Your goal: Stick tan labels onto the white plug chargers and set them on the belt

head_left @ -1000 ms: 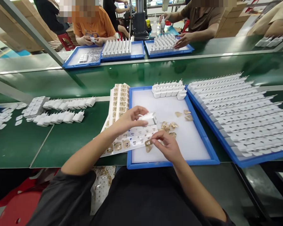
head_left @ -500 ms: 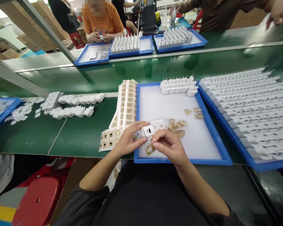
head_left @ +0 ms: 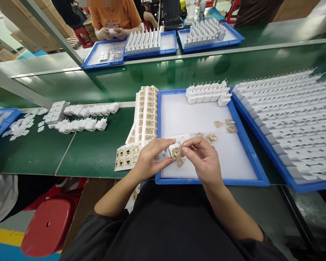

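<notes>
My left hand (head_left: 153, 156) is closed around a white charger (head_left: 169, 150), its port face turned up toward me. My right hand (head_left: 204, 159) pinches the edge of a tan sticker (head_left: 177, 153) between thumb and fingertips. That sticker lies over or just above the charger's face; whether it touches is too small to tell. Both hands are above the near left part of a blue-rimmed tray (head_left: 210, 181). Peeled tan film pieces (head_left: 211, 137) lie in it beyond my right hand, and a row of white chargers (head_left: 206, 92) stands at its back.
Sticker sheets (head_left: 146, 116) lie left of the tray. More white chargers (head_left: 88, 124) and flat white pieces (head_left: 20, 125) sit further left. A second tray (head_left: 277, 159) packed with chargers is at right. Across the bench, a person in an orange shirt (head_left: 115, 16) handles a white part.
My right hand has brought the tan sticker up from below the charger onto or over its port face. My left hand still holds the charger. The view has shifted slightly.
</notes>
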Demonstrator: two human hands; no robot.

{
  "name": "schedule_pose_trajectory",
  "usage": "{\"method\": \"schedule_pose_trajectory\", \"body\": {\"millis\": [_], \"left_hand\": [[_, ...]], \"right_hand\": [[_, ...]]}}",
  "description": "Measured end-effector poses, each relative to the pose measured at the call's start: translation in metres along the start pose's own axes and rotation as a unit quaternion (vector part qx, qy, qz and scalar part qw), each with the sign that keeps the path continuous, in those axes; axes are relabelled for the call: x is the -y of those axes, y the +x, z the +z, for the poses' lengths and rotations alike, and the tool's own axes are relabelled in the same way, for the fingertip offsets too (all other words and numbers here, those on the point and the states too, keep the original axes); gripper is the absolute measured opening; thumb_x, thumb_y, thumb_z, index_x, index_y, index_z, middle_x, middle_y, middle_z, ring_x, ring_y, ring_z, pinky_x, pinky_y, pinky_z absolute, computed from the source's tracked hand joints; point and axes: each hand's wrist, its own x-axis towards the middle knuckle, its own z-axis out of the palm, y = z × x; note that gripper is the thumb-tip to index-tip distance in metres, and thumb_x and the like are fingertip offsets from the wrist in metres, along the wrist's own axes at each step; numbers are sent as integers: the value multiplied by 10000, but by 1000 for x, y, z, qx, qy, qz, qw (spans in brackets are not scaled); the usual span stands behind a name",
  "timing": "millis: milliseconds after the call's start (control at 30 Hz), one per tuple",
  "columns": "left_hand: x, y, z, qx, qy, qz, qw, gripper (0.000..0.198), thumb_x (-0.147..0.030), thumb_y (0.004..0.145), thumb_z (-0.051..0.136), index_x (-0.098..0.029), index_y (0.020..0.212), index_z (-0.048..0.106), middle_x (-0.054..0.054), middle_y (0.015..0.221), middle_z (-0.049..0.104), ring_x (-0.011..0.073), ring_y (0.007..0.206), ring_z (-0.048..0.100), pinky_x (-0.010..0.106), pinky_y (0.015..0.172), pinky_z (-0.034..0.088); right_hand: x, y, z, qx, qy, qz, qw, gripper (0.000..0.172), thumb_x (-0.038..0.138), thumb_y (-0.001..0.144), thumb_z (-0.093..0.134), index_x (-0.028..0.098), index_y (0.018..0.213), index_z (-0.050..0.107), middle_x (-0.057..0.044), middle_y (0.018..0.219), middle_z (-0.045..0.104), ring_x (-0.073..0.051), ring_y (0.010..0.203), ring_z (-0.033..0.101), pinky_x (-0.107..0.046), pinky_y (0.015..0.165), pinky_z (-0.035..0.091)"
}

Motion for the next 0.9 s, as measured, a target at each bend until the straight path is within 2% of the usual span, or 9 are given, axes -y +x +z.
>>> {"method": "schedule_pose_trajectory", "body": {"millis": [233,533,900], "left_hand": [[1,1,-1,-2,-7,5,1000,531,-276,909,737,-255,1414,574,114,1232,736,252,1112,700,401,962,569],[2,2,-4,8,-10,8,1000,523,-268,918,724,-258,1418,570,112,1239,732,250,1112,695,399,959,562],[5,2,-3,7,-2,13,1000,524,-268,910,736,-259,1408,573,116,1221,740,252,1104,702,410,955,569]], "right_hand": [[-2,-1,2,-2,-13,8,1000,96,321,908,724,240,874,685,-11,834,659,-167,800,633,-316,732,558],[-2,2,3,-3,-14,8,1000,47,230,910,710,244,870,690,6,835,656,-142,798,636,-264,706,545],[-5,1,5,-8,-31,17,999,69,288,908,711,239,870,679,-9,847,661,-161,814,651,-285,707,562]]}}
